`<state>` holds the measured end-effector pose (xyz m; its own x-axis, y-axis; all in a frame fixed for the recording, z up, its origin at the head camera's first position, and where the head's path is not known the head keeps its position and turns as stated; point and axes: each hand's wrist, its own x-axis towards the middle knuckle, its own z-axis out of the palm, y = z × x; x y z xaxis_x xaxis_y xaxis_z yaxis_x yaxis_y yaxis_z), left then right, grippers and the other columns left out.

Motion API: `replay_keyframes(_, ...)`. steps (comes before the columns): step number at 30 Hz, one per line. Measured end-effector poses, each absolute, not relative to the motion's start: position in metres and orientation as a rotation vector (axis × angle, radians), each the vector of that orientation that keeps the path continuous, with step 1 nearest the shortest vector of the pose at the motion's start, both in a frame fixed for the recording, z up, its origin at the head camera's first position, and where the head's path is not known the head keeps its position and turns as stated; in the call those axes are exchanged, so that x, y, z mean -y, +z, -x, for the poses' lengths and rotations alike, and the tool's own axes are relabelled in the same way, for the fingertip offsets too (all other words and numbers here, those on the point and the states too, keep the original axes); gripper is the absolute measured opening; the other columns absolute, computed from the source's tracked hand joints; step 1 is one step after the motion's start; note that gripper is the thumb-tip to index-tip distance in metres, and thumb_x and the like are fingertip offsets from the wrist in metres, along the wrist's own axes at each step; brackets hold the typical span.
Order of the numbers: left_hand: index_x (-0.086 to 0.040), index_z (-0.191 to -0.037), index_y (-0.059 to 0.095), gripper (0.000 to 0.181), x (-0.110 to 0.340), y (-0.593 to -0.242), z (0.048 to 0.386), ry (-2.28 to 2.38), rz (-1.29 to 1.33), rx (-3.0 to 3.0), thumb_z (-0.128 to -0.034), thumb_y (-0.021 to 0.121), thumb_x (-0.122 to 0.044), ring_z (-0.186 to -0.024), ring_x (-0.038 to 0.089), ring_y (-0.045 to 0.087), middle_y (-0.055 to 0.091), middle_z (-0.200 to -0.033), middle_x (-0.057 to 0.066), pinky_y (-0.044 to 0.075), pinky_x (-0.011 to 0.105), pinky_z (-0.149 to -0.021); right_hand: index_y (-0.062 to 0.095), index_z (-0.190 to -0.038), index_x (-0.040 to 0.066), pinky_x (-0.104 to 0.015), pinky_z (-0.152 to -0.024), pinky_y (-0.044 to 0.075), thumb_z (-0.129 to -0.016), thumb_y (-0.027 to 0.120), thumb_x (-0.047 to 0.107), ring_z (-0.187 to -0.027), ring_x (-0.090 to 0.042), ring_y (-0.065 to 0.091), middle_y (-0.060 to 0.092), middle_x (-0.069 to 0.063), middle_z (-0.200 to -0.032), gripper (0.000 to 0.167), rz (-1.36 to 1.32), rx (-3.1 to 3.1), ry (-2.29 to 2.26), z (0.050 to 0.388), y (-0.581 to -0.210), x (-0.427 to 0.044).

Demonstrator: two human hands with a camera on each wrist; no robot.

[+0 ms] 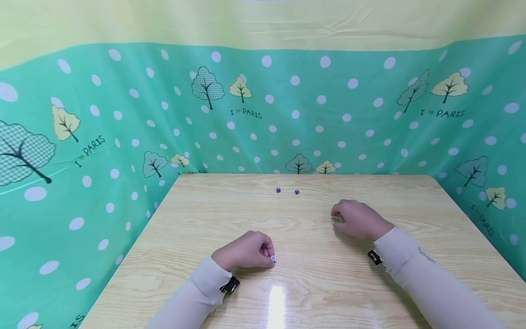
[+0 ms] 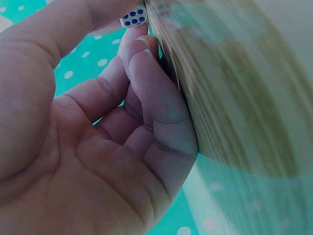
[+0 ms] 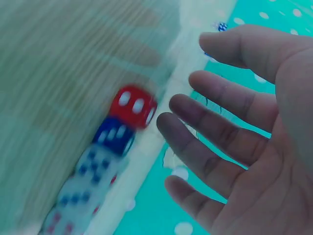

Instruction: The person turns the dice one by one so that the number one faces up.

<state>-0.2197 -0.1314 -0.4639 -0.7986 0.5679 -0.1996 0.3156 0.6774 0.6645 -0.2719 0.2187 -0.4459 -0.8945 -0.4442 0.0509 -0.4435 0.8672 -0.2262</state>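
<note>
A small white die (image 1: 273, 258) with blue dots is pinched between the thumb and fingers of my left hand (image 1: 248, 250), low over the near middle of the table. The left wrist view shows that die (image 2: 134, 17) close to the wooden surface, the other fingers curled inward. My right hand (image 1: 358, 219) is farther out on the right, its fingers loosely bent, holding nothing. Beside its fingertips in the right wrist view are a red die (image 3: 133, 105), a blue die (image 3: 114, 135) and several white dice (image 3: 96, 164), lined up and touching, slightly blurred. The head view does not show this line.
Two dark blue dice, a left one (image 1: 278, 190) and a right one (image 1: 297, 192), lie apart near the far edge of the wooden table (image 1: 197, 210). A green dotted cloth (image 1: 279, 123) hangs behind the table and along both sides.
</note>
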Motion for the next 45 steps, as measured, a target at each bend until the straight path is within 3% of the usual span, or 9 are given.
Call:
replay_keyframes(3,-0.02,-0.082,0.069,0.017,0.131,-0.464,0.219,0.888,-0.694,-2.498,-0.0824,0.086,-0.017,-0.071,0.005,0.058,0.066,-0.078,-0.007,0.052,0.022,-0.069,0.075,-0.109,0.006,-0.045,-0.087,0.058,-0.092,0.075,0.021,-0.086,-0.016,0.063,0.074,-0.006,-0.104,0.023,0.75,-3.026,-0.347,0.284,-0.451,-0.206)
replay_keyframes(16,-0.02,-0.082,0.068,0.018,0.131,-0.463,0.219,0.878,-0.689,-2.503,-0.0827,0.086,-0.018,-0.071,0.006,0.058,0.065,-0.078,-0.007,0.051,0.022,-0.068,0.073,-0.095,0.008,-0.038,-0.072,0.057,-0.094,0.068,0.019,-0.074,-0.016,0.057,0.062,-0.003,-0.09,0.012,0.742,-3.117,-0.162,0.321,-0.464,-0.166)
replay_keyframes(23,-0.021,-0.082,0.069,0.018,0.131,-0.464,0.22,0.881,-0.684,-2.501,-0.0826,0.086,-0.018,-0.071,0.005,0.058,0.066,-0.078,-0.007,0.051,0.021,-0.068,0.073,-0.112,0.002,-0.047,-0.076,0.06,-0.101,0.06,0.021,-0.084,-0.027,0.065,0.064,-0.011,-0.105,0.025,0.713,-3.142,0.013,0.339,-0.469,-0.148)
replay_keyframes(30,-0.019,-0.082,0.069,0.017,0.131,-0.463,0.22,0.883,-0.706,-2.503,-0.0823,0.086,-0.017,-0.071,0.005,0.058,0.065,-0.077,-0.007,0.051,0.021,-0.069,0.065,-0.125,0.002,-0.05,-0.081,0.06,-0.102,0.062,0.026,-0.094,-0.032,0.069,0.067,-0.016,-0.115,0.034,0.675,-3.151,0.025,0.348,-0.465,-0.138)
replay_keyframes(37,-0.019,-0.083,0.069,0.017,0.13,-0.463,0.22,0.883,-0.705,-2.505,-0.082,0.086,-0.018,-0.071,0.004,0.058,0.065,-0.077,-0.008,0.052,0.021,-0.07,0.054,-0.147,0.015,-0.057,-0.08,0.059,-0.105,0.06,0.029,-0.1,-0.036,0.071,0.067,-0.016,-0.126,0.045,0.657,-3.146,0.017,0.358,-0.463,-0.131)
replay_keyframes(45,-0.02,-0.082,0.069,0.018,0.13,-0.465,0.22,0.884,-0.713,-2.503,-0.0819,0.087,-0.018,-0.071,0.004,0.058,0.065,-0.077,-0.008,0.052,0.021,-0.069,0.07,-0.131,0.021,-0.049,-0.071,0.06,-0.106,0.058,0.028,-0.089,-0.028,0.07,0.07,-0.01,-0.109,0.028,0.68,-3.157,0.033,0.363,-0.467,-0.129)
